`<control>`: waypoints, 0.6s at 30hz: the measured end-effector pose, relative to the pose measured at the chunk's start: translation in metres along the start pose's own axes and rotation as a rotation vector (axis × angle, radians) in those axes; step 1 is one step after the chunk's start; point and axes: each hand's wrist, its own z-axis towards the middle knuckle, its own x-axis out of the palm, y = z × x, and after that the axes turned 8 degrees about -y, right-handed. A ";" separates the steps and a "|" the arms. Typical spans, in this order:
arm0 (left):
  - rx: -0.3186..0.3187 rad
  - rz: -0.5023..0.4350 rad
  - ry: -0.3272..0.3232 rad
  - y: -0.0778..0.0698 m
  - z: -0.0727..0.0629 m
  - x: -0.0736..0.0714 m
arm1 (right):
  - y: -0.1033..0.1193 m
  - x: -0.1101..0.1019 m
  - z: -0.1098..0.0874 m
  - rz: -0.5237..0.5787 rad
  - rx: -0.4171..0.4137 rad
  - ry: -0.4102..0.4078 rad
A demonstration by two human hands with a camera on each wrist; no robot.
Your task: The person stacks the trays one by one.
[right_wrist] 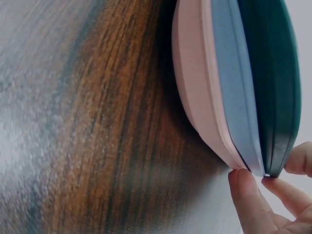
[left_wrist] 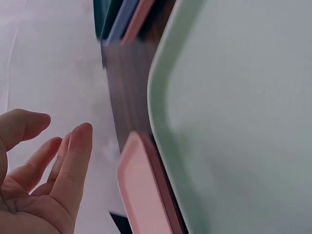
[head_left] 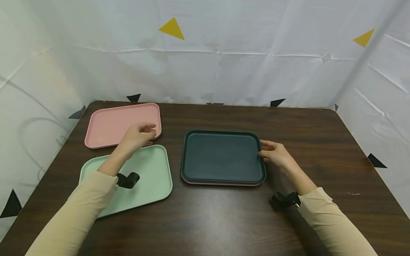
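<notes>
Above the gap between the pink tray and the light green tray, my left hand hovers with loosely bent fingers. Nothing is between its thumb and fingers in the left wrist view. A dark green tray tops a stack in the table's middle. Under it, the right wrist view shows a blue tray and a pink tray. My right hand is at the stack's right edge. Its fingertips touch the tray rims at the corner, one of them beside the dark green rim.
The trays lie on a dark brown wooden table. White sheeting with yellow and black triangles hangs behind and along both sides. A black wrist camera sits over the light green tray, and another is close over the table.
</notes>
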 end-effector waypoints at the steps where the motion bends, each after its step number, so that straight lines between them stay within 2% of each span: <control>1: 0.004 0.010 -0.014 0.002 0.000 -0.005 | 0.000 0.000 0.000 0.001 -0.002 -0.001; 5: 0.011 0.025 -0.066 0.009 0.000 -0.023 | 0.000 0.000 0.000 0.001 -0.008 -0.005; 9: -0.012 0.032 -0.119 0.020 0.001 -0.038 | 0.001 0.000 0.001 -0.006 -0.003 -0.006; 13: -0.033 0.057 -0.176 0.032 0.004 -0.052 | 0.001 0.000 0.000 -0.011 -0.003 -0.007; 18: -0.034 0.065 -0.219 0.047 0.006 -0.067 | 0.001 0.000 0.000 -0.007 -0.007 -0.007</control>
